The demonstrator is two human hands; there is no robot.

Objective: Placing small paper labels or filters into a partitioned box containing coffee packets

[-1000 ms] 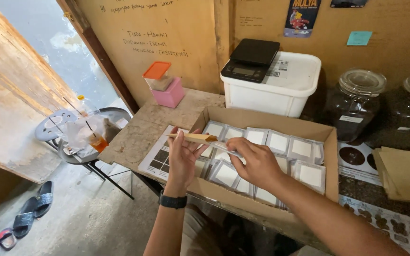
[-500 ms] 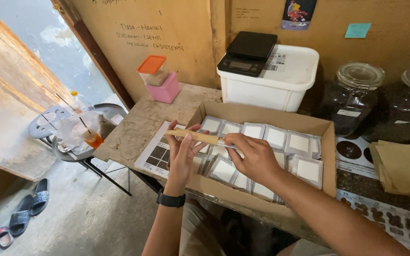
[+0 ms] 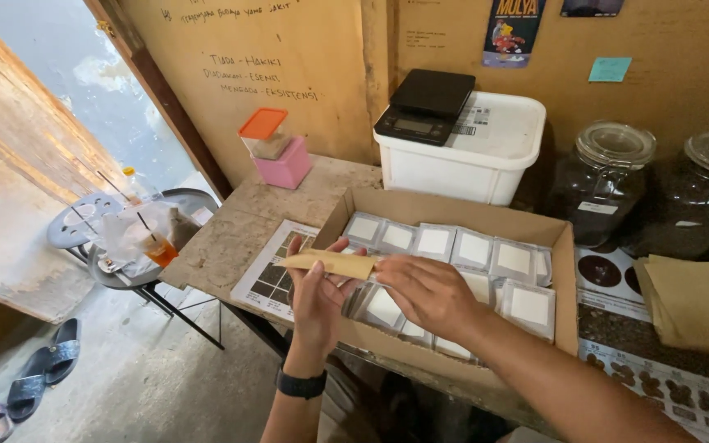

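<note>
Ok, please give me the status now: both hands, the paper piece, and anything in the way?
Left hand and right hand both grip the tan paper envelope, held flat over the cardboard box. Box holds rows of silver packets. Nothing blocking.

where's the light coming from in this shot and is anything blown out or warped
Head view: daylight enters from the doorway at upper left, washed out pale; the white bin is bright but readable; the dark jars sit in shade; wide-angle lens bends the edges; both hands and the brown envelope are sharp.
</note>
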